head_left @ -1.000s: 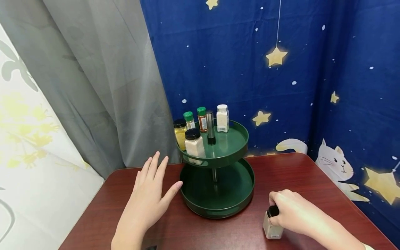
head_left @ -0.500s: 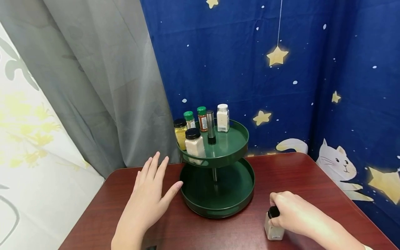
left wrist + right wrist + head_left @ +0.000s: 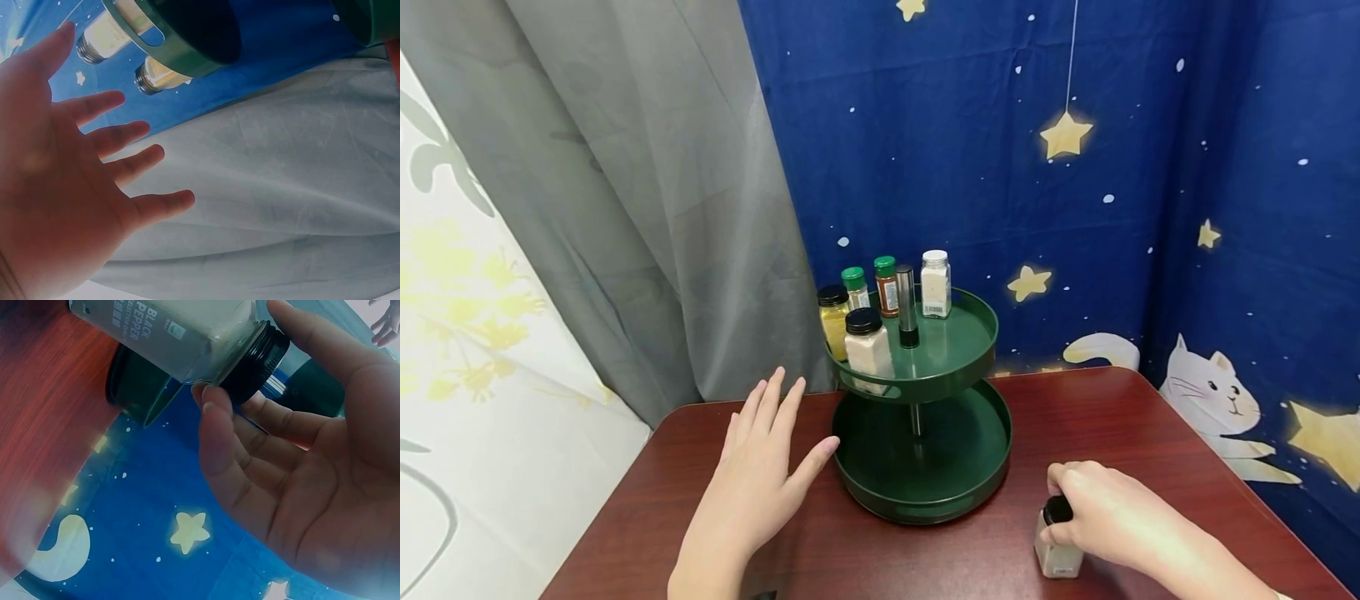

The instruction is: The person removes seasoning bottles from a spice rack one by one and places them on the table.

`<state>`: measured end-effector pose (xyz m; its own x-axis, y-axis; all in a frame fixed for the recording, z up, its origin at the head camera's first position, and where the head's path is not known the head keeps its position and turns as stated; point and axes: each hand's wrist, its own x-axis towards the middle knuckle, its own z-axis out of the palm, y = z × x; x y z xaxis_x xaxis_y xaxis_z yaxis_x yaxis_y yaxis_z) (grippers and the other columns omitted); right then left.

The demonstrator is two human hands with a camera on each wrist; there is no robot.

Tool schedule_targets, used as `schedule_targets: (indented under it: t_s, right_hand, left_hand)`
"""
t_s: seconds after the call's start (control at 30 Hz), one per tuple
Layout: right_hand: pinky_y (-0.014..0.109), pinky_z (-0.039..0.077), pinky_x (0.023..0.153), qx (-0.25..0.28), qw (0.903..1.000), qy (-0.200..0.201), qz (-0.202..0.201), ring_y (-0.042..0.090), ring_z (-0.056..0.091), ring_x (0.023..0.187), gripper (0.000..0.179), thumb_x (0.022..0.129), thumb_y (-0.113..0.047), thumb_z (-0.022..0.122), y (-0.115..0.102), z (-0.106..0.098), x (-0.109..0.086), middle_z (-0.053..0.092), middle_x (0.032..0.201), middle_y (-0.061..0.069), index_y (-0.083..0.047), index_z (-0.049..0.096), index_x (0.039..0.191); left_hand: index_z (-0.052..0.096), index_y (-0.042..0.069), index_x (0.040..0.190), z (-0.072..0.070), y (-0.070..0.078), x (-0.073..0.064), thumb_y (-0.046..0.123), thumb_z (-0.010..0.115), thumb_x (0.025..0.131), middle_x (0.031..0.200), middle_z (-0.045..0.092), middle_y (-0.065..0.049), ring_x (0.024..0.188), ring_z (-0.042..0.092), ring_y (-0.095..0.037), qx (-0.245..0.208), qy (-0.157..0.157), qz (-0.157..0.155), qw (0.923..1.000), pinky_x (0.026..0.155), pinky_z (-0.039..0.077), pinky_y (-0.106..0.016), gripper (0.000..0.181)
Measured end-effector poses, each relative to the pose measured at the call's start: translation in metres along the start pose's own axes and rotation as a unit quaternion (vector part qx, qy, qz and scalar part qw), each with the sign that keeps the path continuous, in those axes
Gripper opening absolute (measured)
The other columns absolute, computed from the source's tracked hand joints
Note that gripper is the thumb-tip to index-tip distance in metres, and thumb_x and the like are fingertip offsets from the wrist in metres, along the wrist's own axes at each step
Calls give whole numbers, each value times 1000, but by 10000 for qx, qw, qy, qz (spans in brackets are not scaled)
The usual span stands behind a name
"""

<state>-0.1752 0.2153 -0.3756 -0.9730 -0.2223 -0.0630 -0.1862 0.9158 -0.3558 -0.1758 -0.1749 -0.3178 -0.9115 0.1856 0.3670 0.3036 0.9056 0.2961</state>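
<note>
At the front right of the table, my right hand [image 3: 1108, 508] grips a black pepper jar [image 3: 1057, 557] from above, thumb and fingers around its black lid [image 3: 257, 362]. The jar is upright, its base apparently at the tabletop; the right wrist view shows "BLACK PEPPER" on its side. My left hand [image 3: 752, 483] is spread with straight fingers, left of the green two-tier turntable [image 3: 936, 385], holding nothing. On the upper tier stand a black-lidded white jar [image 3: 868, 354], a black-lidded yellow jar [image 3: 833, 323], two green-capped bottles [image 3: 887, 287] and a white-capped jar [image 3: 936, 285].
The red-brown table [image 3: 1097, 417] carries the turntable at its middle; a metal post [image 3: 907, 307] rises through the upper tier. Grey [image 3: 647, 167] and blue star-patterned curtains [image 3: 970, 125] hang behind. A small dark object [image 3: 763, 595] shows at the bottom edge, beside the left wrist.
My right hand and the black pepper jar shift very slightly down and right in the head view, which itself drifts a little. The left hand stays nearly still.
</note>
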Motion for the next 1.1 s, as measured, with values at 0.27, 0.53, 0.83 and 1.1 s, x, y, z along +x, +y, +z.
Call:
schedule_targets:
  t_s: [0.27, 0.53, 0.83, 1.1]
  right_hand:
    - [36, 49, 64, -264, 9996, 40, -28, 13, 53, 75, 38, 76, -43, 94, 0, 0, 0, 60, 86, -6, -22, 66, 90]
    - [39, 57, 70, -557, 9975, 378, -219, 11, 59, 85, 39, 81, -52, 89, -5, -6, -1, 65, 95, -7, -23, 69, 98]
    - [40, 61, 74, -480, 9973, 475, -287, 12, 63, 92, 41, 82, -51, 89, -14, -13, -3, 68, 103, -6, -23, 71, 104]
    - [37, 59, 74, -457, 9951, 604, -629, 9, 62, 91, 35, 85, -53, 86, -30, -29, -4, 66, 101, -8, -25, 71, 101]
  left_hand:
    - [28, 18, 170, -1, 0, 0, 71, 47, 105, 179, 18, -12, 165, 16, -42, -14, -19, -9, 10000, 126, 19, -77, 87]
    - [28, 19, 170, -4, 1, -1, 70, 48, 105, 180, 18, -12, 165, 16, -42, 13, -3, -18, 10000, 126, 19, -77, 86]
    - [27, 18, 170, -5, 0, -1, 70, 47, 105, 179, 18, -12, 165, 16, -42, 12, -35, -25, 10000, 126, 18, -78, 86]
    - [28, 18, 170, -5, 0, -2, 72, 46, 104, 179, 18, -12, 165, 17, -42, 33, 15, -9, 10000, 126, 19, -77, 87]
